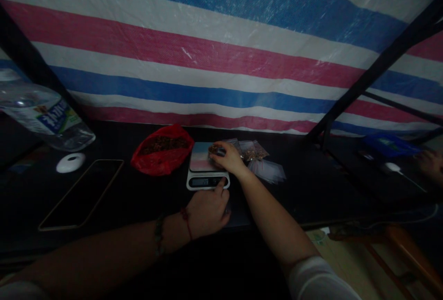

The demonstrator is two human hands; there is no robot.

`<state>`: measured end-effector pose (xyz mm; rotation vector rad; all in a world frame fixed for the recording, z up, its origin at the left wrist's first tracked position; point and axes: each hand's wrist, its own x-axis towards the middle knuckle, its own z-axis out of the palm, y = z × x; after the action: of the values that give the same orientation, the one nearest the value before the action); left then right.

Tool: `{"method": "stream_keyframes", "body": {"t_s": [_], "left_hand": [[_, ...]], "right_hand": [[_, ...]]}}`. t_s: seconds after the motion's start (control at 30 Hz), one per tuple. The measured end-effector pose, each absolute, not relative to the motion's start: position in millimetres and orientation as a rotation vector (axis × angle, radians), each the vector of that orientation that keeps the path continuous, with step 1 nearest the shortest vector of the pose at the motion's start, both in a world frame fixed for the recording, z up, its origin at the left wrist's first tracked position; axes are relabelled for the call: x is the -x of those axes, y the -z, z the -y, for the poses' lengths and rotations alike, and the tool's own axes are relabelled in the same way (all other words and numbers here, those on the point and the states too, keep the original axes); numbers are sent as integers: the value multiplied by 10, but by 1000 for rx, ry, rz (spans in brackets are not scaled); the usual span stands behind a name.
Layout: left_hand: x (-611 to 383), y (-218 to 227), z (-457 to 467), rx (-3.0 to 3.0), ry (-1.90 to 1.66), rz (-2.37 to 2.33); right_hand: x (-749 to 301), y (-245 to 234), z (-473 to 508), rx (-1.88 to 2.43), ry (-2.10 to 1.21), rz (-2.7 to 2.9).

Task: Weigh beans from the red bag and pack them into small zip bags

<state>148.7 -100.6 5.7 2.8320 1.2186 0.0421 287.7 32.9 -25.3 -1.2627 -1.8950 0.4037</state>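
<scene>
While touching the button strip (209, 182) on the front of the digital scale (199, 159) with the left hand (207, 207), holds a small load of brown bits (215, 149) on top of it with the right hand (231, 159). On the left hand, stretches the pointing finger out and curls the others in; cannot tell if hiding anything under them. On the right, bends thumb and fingers around the small load; cannot tell if in a bag or a cup.

Looks partly done: right of the scale, at least one small zip bag (255, 152) with brown bits inside. Looks to have plenty left: just left of the scale, lots of dark bits (166, 143) in an open red plastic bag (155, 167), and to the scale's right, a flat stack of clear zip bags (268, 171) with no bits to see in them.

For moving, seems to have good room on the black table (304, 175) right of the scale, past the zip bags, up to the slanting black post (374, 73). Has some left of the scale, between the red plastic bag and the phone (83, 194). Close behind the scale, has the striped plastic sheet (207, 69). In front of the scale, has just a thin strip before the table's near edge.
</scene>
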Motion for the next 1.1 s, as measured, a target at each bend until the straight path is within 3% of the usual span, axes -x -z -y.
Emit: {"method": "stream_keyframes", "body": {"t_s": [0.53, 0.73, 0.9, 1.1], "left_hand": [[-1493, -43, 984, -2811, -23, -1209], [-1475, -5, 972, -2802, -57, -1210], [-1457, -4, 963, -2788, -42, -1198], [-1449, 2, 950, -2738, -83, -1148]], "right_hand": [[-2901, 262, -323, 1256, -345, 1984], [-2750, 93, -360, 1162, -469, 1907], [-2258, -149, -564, 1098, -611, 2088], [-1697, -287, -816, 891, -378, 2522]]}}
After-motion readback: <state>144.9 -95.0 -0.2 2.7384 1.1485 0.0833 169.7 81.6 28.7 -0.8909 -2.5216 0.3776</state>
